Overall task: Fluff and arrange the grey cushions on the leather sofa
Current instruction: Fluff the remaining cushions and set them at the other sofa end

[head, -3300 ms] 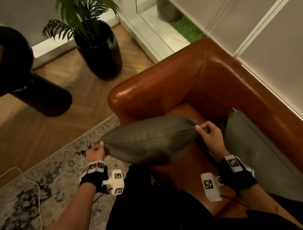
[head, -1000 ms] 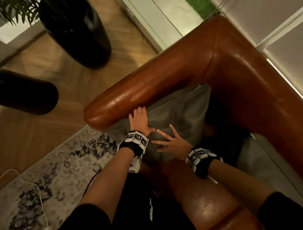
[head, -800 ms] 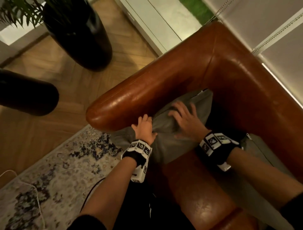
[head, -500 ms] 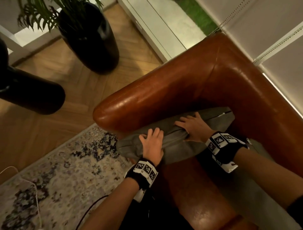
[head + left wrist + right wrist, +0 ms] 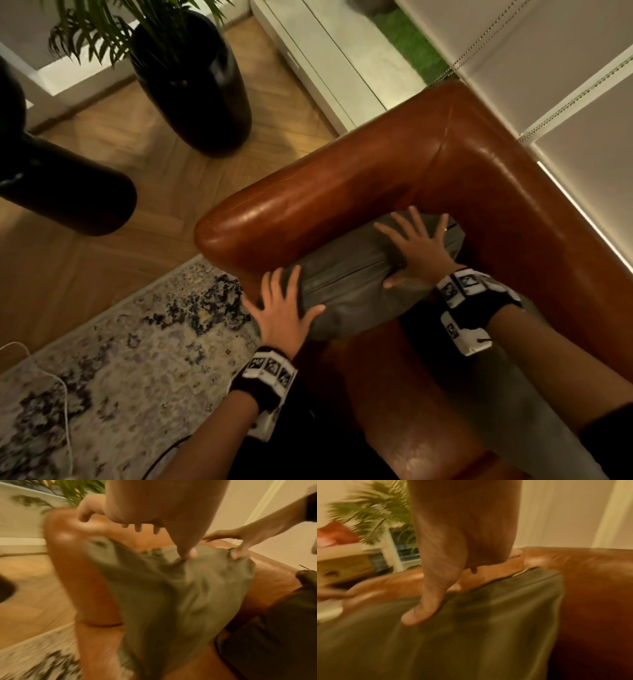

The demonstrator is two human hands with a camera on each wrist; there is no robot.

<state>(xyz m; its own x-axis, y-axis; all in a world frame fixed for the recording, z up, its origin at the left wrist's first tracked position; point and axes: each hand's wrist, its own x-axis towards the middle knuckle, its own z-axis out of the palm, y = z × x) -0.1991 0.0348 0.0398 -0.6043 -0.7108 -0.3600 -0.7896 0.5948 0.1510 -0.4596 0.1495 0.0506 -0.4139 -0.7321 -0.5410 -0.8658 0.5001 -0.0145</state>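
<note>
A grey cushion (image 5: 346, 284) stands on edge in the corner of the brown leather sofa (image 5: 342, 195), leaning against its armrest. My left hand (image 5: 284, 308) lies flat with spread fingers on the cushion's near end. My right hand (image 5: 416, 246) presses flat on the far end, fingers splayed toward the sofa corner. In the left wrist view the cushion (image 5: 171, 595) is blurred, and the right hand (image 5: 228, 543) shows at its top corner. The right wrist view shows my right hand's thumb (image 5: 423, 609) on the cushion (image 5: 471, 635). A second grey cushion (image 5: 520, 411) lies along the backrest under my right forearm.
A tall black planter (image 5: 195, 85) with a palm stands on the wooden floor behind the armrest. Another dark rounded object (image 5: 58, 185) is at the left. A patterned rug (image 5: 120, 359) with a white cable (image 5: 65, 411) lies beside the sofa. White blinds (image 5: 548, 68) hang behind the backrest.
The cushion went from held in the air to standing against the armrest. Over the last second both hands kept patting it and have now spread flat, left at the near end, right at the far end.
</note>
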